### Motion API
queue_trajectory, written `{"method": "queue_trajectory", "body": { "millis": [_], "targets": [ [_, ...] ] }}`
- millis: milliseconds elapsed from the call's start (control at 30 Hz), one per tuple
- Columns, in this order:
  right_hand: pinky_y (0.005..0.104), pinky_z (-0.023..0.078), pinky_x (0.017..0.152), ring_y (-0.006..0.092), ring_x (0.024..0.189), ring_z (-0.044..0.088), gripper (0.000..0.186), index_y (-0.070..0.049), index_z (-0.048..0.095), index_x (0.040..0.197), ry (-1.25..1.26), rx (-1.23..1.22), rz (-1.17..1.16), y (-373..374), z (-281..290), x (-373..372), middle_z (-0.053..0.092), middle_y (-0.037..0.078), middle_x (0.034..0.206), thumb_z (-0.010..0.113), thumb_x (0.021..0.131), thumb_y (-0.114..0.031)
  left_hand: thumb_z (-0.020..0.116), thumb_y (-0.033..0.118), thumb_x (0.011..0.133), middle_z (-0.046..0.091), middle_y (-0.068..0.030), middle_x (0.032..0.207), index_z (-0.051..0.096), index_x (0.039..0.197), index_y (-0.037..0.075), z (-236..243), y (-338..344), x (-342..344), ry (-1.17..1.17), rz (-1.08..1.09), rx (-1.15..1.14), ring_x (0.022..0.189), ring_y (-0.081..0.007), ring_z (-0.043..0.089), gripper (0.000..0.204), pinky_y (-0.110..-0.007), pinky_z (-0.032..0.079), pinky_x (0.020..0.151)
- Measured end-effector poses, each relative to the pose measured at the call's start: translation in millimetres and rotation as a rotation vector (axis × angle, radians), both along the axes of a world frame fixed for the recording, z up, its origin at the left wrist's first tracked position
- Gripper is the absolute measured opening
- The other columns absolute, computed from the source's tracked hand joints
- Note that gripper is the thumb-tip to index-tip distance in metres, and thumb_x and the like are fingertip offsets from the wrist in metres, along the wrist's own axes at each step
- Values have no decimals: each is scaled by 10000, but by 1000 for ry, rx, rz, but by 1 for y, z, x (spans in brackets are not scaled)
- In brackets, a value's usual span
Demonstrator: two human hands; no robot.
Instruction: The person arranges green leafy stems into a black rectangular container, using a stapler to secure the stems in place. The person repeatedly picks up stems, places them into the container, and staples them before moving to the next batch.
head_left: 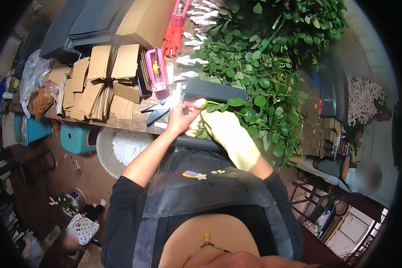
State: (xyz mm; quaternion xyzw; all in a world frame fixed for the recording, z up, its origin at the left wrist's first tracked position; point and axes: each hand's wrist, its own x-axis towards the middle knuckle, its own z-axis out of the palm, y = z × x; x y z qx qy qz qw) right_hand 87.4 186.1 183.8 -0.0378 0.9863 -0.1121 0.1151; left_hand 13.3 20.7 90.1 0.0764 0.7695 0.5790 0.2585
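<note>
A pale cream-pink rose [200,103] lies across the work spot, its green leafy stem running to the right. My left hand [183,117] is bare, and its fingers pinch at the rose's bloom. On my right hand [221,127] there is a pale yellow rubber glove; it closes about the stem just below the bloom, though leaves and glare partly hide its fingertips. More pale blooms [192,130] show beneath my hands. Behind them sits a dark grey ridged block [215,90], and a similar dark ridged edge [194,143] lies nearer my apron.
Leafy rose stems [263,85] heap along the table's right. Left are black-handled scissors [158,110], a pink tape dispenser [157,73], a red glove [173,41] and cardboard pieces [100,89]. A bin of white scraps [127,147] stands below. Other people sit at lower left and far right.
</note>
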Motion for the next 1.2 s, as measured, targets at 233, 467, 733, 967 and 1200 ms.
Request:
{"method": "queue_trajectory", "body": {
  "millis": [233, 467, 733, 967, 1200],
  "targets": [
    [406, 518, 1008, 338, 1162, 661, 364, -80, 681, 1273, 331, -684, -200, 8, 6, 12, 698, 152, 1243, 535, 947, -9, 841, 287, 804, 745, -147, 932, 770, 1035, 44, -11, -3, 3, 280, -5, -69, 889, -254, 731, 342, -364, 550, 826],
    [391, 567, 830, 323, 980, 714, 386, -40, 626, 1272, 433, -290, -2, 8, -48, -9, 713, 149, 1167, 587, 891, -94, 861, 294, 801, 749, -154, 929, 759, 1039, 19, -13, -2, 4, 277, 10, -70, 891, -241, 732, 378, -358, 554, 828],
    [373, 545, 691, 220, 820, 704, 261, -116, 644, 1162, 361, 130, 27, -16, -28, -16, 665, 85, 905, 590, 911, -158, 805, 286, 837, 739, -160, 903, 755, 1022, 47, -19, 1, 2, 303, -18, -56, 869, -271, 729, 306, -379, 552, 806],
    [423, 565, 793, 309, 925, 711, 323, -71, 639, 1260, 368, -107, 30, -4, -18, -12, 715, 131, 1067, 576, 954, -157, 798, 260, 866, 665, -162, 1105, 714, 1089, 55, -23, -18, -2, 283, -40, 68, 1117, -328, 619, 314, -403, 473, 1000],
    [388, 515, 992, 344, 1108, 686, 396, -31, 618, 1381, 267, -484, -331, -18, 77, 17, 710, 208, 1209, 595, 991, -92, 635, -110, 754, 606, -134, 1347, 595, 1289, 80, -19, -139, -100, 997, 23, -663, 1117, -369, 629, 570, -448, 537, 936]
  ]
}}
